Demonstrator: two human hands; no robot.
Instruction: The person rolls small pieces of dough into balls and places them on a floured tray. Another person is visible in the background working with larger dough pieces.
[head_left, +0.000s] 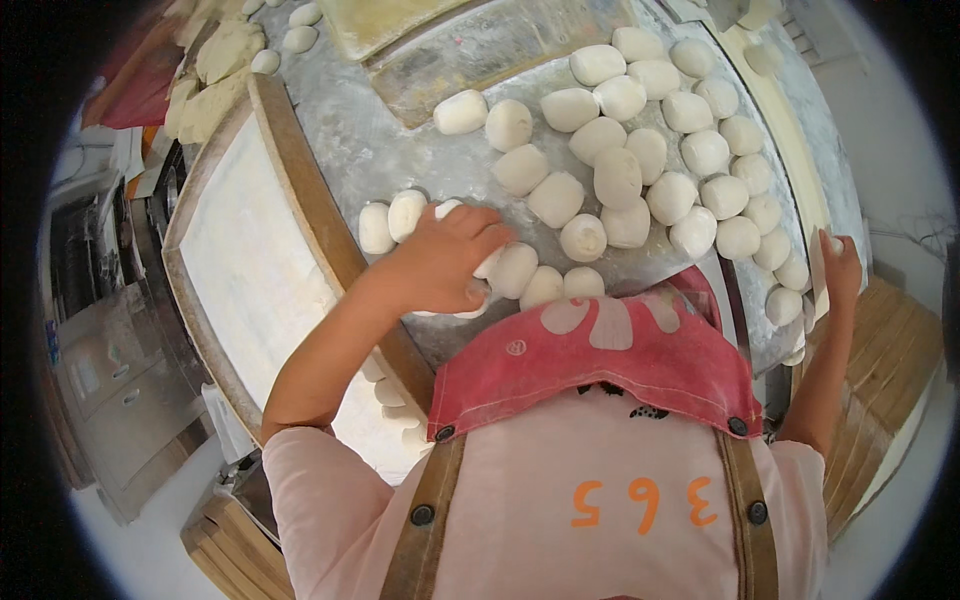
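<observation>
My left hand (445,262) lies palm down on a dough ball (487,266) at the near left end of a row of white dough balls (620,180) spread over the floured metal worktop (400,150). Its fingers curl over the ball. My right hand (838,272) is at the right edge of the worktop and grips a thin flat white scraper (818,275) held upright beside several dough balls (785,300). A red apron bib (600,365) with brown straps covers my chest below.
A wooden-framed white tray (250,270) stands to the left of the worktop, with a few dough balls (395,395) at its near end. A lump of raw dough (225,50) lies at the far left. Wooden slats (890,380) are on the right.
</observation>
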